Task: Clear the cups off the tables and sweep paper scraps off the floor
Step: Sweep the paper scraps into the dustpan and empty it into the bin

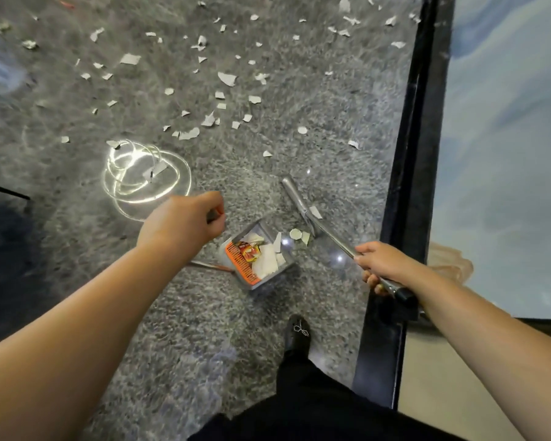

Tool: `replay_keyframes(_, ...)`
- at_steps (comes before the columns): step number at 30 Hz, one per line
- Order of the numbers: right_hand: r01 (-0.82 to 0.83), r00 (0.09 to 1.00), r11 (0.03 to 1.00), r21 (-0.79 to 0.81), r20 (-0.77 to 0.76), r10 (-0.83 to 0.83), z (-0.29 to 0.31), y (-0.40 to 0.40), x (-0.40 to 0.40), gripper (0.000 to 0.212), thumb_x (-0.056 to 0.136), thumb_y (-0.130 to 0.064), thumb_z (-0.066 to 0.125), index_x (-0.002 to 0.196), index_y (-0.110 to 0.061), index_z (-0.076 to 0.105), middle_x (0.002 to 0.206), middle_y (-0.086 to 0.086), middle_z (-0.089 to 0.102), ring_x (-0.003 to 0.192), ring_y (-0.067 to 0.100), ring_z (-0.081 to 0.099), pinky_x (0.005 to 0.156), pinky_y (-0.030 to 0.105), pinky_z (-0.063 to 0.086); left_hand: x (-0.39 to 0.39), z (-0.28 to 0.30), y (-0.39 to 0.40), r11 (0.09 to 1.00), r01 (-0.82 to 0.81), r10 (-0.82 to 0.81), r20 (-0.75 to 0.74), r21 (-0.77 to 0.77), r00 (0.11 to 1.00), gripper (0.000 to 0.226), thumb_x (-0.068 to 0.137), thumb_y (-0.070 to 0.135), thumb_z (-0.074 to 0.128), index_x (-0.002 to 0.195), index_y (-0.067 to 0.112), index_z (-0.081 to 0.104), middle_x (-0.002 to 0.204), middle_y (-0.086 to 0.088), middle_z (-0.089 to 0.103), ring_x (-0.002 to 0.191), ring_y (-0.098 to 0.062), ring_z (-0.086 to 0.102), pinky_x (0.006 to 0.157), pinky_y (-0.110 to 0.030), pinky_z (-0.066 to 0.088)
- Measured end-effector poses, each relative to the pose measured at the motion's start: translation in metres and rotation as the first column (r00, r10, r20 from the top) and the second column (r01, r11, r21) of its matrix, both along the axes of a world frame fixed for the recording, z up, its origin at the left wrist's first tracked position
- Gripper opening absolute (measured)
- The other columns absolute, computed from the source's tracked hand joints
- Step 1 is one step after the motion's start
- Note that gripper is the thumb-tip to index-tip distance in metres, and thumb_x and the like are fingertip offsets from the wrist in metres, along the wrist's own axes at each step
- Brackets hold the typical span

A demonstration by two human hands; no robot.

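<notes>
Several torn white paper scraps (226, 78) lie scattered over the grey speckled floor ahead. A grey dustpan (257, 256) with an orange comb edge stands on the floor between my hands, holding white scraps and a red wrapper. My left hand (185, 222) grips the top of the dustpan's thin handle, fingers curled. My right hand (383, 264) holds the metal pole of the broom (295, 196), whose narrow head rests on the floor just beyond the dustpan. A few scraps (296, 233) lie between broom head and pan.
A black frame (411, 160) with a pale panel runs along the right side. A bright ring-shaped light reflection (145, 173) glares on the floor at left. My black shoe (297, 334) stands just behind the dustpan. A dark object edges in at far left.
</notes>
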State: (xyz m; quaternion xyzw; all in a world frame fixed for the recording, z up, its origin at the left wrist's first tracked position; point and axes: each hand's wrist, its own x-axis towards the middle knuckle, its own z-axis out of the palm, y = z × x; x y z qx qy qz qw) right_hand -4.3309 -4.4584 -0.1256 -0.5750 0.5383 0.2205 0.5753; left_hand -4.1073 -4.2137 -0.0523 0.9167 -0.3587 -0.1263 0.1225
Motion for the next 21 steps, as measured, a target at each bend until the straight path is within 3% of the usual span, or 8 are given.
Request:
replay_keyframes(7, 0.044, 0.999, 0.999, -0.016, 0.000, -0.044, -0.030, -0.076, 0.014, 0.050, 0.100, -0.012, 0.042, 0.148, -0.019, 0.028, 0.062, 0.009, 0.043, 0.036, 0.010, 0.036, 0.037, 0.017, 0.032, 0.016, -0.011, -0.078, 0.998, 0.041, -0.041, -0.010, 0.039, 0.999, 0.005, 0.087, 0.027, 0.065, 0.087, 0.025, 0.060, 0.069, 0.000, 0.065, 0.063, -0.026, 0.063, 0.059, -0.042, 0.056)
replay_keyframes(12, 0.033, 0.999, 0.999, -0.034, -0.031, -0.035, -0.054, -0.108, 0.033, 0.042, 0.099, -0.011, 0.044, 0.140, -0.013, 0.038, 0.062, 0.011, 0.047, 0.037, 0.012, 0.039, 0.039, 0.020, 0.034, 0.028, -0.017, -0.113, 0.992, 0.101, -0.102, 0.007, 0.074, 0.995, 0.007, 0.089, 0.029, 0.062, 0.086, 0.024, 0.059, 0.067, 0.000, 0.065, 0.059, -0.025, 0.062, 0.055, -0.040, 0.056)
replay_keyframes(16, -0.005, 0.996, 0.999, -0.045, -0.087, 0.001, -0.074, -0.117, 0.047, 0.051, 0.098, -0.009, 0.044, 0.146, -0.017, 0.030, 0.060, 0.012, 0.050, 0.043, 0.017, 0.041, 0.044, 0.024, 0.035, 0.036, -0.021, -0.126, 0.991, 0.111, -0.112, 0.005, 0.081, 0.994, 0.008, 0.089, 0.031, 0.062, 0.085, 0.026, 0.058, 0.068, 0.001, 0.065, 0.060, -0.024, 0.061, 0.057, -0.041, 0.056)
replay_keyframes(18, -0.051, 0.992, 0.998, -0.038, -0.114, 0.046, -0.082, -0.115, 0.053, 0.039, 0.097, -0.008, 0.043, 0.133, -0.022, 0.040, 0.053, 0.011, 0.050, 0.044, 0.019, 0.042, 0.046, 0.027, 0.037, 0.040, -0.023, -0.126, 0.992, 0.106, -0.107, 0.012, 0.071, 0.994, 0.009, 0.088, 0.031, 0.063, 0.083, 0.026, 0.058, 0.066, 0.002, 0.064, 0.059, -0.023, 0.060, 0.056, -0.040, 0.056)
replay_keyframes(19, -0.089, 0.988, 0.995, -0.034, -0.125, 0.085, -0.083, -0.113, 0.056, 0.025, 0.096, -0.007, 0.042, 0.115, -0.023, 0.046, 0.050, 0.010, 0.050, 0.044, 0.020, 0.043, 0.046, 0.028, 0.038, 0.043, -0.024, -0.125, 0.992, 0.102, -0.103, 0.011, 0.069, 0.995, 0.009, 0.088, 0.031, 0.063, 0.082, 0.027, 0.058, 0.065, 0.002, 0.064, 0.058, -0.023, 0.060, 0.056, -0.040, 0.055)
replay_keyframes(21, -0.179, 0.973, 0.983, -0.037, -0.152, 0.172, -0.084, -0.105, 0.059, 0.013, 0.095, -0.004, 0.040, 0.099, -0.016, 0.046, 0.054, 0.010, 0.050, 0.044, 0.020, 0.043, 0.044, 0.027, 0.040, 0.048, -0.025, -0.124, 0.993, 0.094, -0.095, 0.008, 0.071, 0.995, 0.009, 0.087, 0.031, 0.063, 0.081, 0.028, 0.057, 0.065, 0.002, 0.063, 0.057, -0.023, 0.059, 0.056, -0.039, 0.055)
